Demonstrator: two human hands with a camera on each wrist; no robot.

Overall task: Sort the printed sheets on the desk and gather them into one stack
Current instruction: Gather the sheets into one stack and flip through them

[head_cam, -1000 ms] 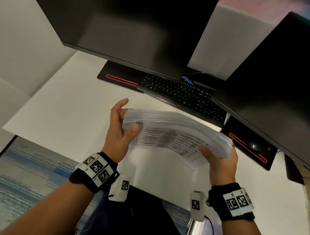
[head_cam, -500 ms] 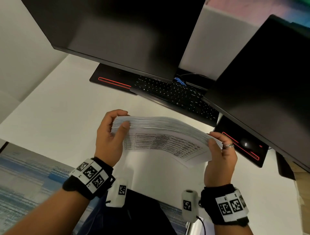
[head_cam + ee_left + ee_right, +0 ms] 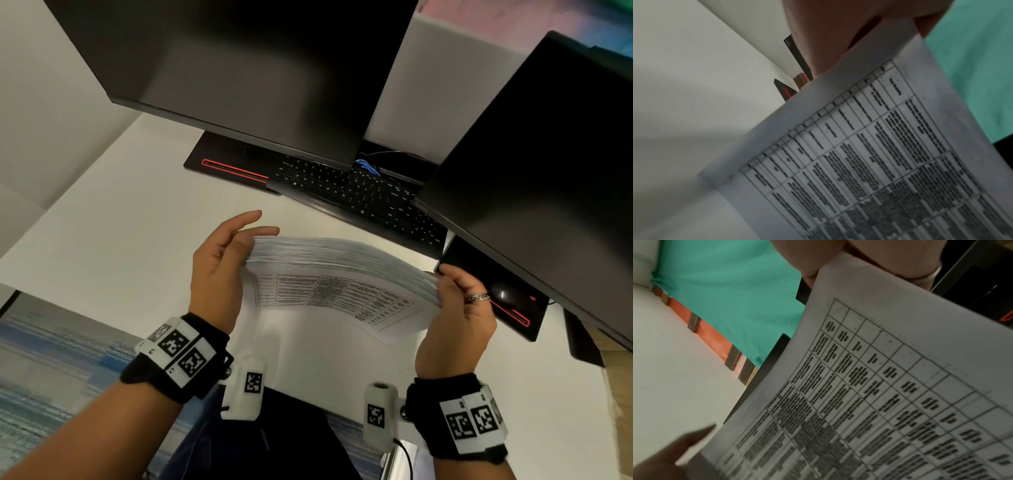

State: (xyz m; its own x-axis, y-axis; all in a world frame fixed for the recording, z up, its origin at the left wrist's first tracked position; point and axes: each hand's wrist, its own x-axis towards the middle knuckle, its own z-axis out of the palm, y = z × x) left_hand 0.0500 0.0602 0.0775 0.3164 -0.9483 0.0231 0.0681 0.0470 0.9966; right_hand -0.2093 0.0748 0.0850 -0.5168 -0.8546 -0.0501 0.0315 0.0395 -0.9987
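Two hands bracket the stack of printed sheets [image 3: 342,274] above the desk [image 3: 102,240]: the right hand [image 3: 455,318] pinches its end, the left hand [image 3: 219,267] lies flat-fingered against the opposite end. Best to keep the right pinch firm and tap the loose left end square.

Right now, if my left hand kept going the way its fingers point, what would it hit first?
Probably the keyboard: the left hand points up and away past the paper stack's end. Depth is unclear.

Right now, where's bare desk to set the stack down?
Bare desk lies left of the left hand, up to the monitor base; a smaller patch lies under the stack. Crowded behind and right: keyboard, mouse.
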